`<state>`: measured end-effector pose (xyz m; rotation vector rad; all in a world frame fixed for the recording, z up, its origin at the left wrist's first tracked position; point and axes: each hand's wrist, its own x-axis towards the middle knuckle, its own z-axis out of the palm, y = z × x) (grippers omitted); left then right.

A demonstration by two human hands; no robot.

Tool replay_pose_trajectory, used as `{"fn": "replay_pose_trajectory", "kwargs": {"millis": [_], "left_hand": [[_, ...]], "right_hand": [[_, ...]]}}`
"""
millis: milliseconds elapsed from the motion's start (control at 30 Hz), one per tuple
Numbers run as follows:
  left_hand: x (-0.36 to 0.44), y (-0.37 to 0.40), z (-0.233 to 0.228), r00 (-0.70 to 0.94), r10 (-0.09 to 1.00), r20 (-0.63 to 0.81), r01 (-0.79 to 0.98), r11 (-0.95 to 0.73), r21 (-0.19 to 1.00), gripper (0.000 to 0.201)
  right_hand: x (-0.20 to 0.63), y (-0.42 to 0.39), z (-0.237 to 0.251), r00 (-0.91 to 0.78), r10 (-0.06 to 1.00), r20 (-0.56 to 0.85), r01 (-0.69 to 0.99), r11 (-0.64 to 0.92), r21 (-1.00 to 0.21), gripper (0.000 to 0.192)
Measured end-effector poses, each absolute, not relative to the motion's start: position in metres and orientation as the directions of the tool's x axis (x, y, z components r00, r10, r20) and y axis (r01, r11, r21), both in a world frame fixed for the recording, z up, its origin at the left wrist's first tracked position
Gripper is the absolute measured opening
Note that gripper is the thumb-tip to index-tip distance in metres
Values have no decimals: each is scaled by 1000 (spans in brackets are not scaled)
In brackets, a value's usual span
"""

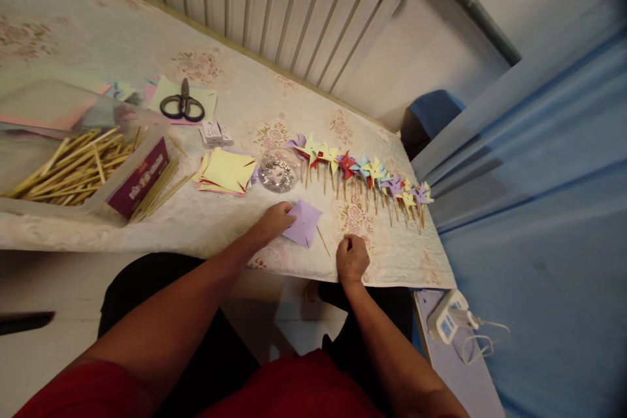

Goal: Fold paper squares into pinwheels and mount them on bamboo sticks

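Note:
My left hand (277, 220) grips the left corner of a purple paper square (303, 225) with slits cut in from its corners. A thin wooden stick (324, 241) lies on the cloth just right of the paper. Farther right, near the table's front edge, my right hand (353, 257) is closed with its fingers curled in; what it holds, if anything, is hidden. Beyond the paper sits a clear round dish (278, 170) of small metallic pieces. A stack of slit paper squares (227, 170), yellow on top, lies left of that dish.
A row of finished paper pinwheels (375, 173) on sticks stretches along the right side. At left stands a clear plastic box (98, 199) of wooden sticks. Scissors (183, 104) rest on paper sheets, near small white boxes (215, 133). A power strip (448, 317) sits beyond the table's right corner.

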<state>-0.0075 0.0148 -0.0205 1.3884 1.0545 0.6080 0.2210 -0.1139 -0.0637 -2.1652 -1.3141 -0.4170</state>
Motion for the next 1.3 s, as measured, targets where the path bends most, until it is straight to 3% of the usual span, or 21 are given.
{"fn": "replay_pose_trajectory", "kwargs": {"millis": [1300], "left_hand": [[-7, 15, -21, 450, 862, -234, 233, 140, 962, 9]], "right_hand": [[222, -114, -65, 472, 707, 527, 881, -363, -303, 25]]}}
